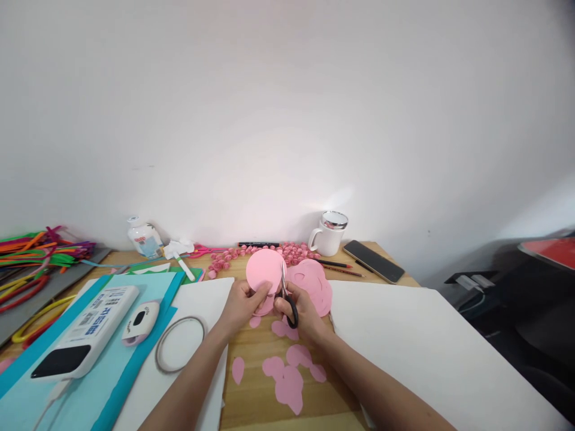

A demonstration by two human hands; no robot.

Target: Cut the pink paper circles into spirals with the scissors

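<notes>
My left hand [241, 305] pinches the lower edge of a round pink paper disc [264, 269], holding it upright over the wooden table [251, 395]. In my right hand [302, 311] are black-handled scissors [287, 299], fingers through the loops, blades pointing up into the disc's right edge. Several pink petal-shaped cut-outs [290, 374] lie on the table below my hands. A stack of more pink paper circles [314, 284] lies just behind my right hand.
White sheets [426, 353] lie right and left. On light blue paper [90, 389] rest a power bank [85, 335], a small white device [141, 320] and a wire ring [179, 344]. Behind: pink paper rolls [251, 254], a white mug [330, 233], a phone [374, 261], pencils [339, 266], pipe cleaners [31, 257], a bottle [144, 237].
</notes>
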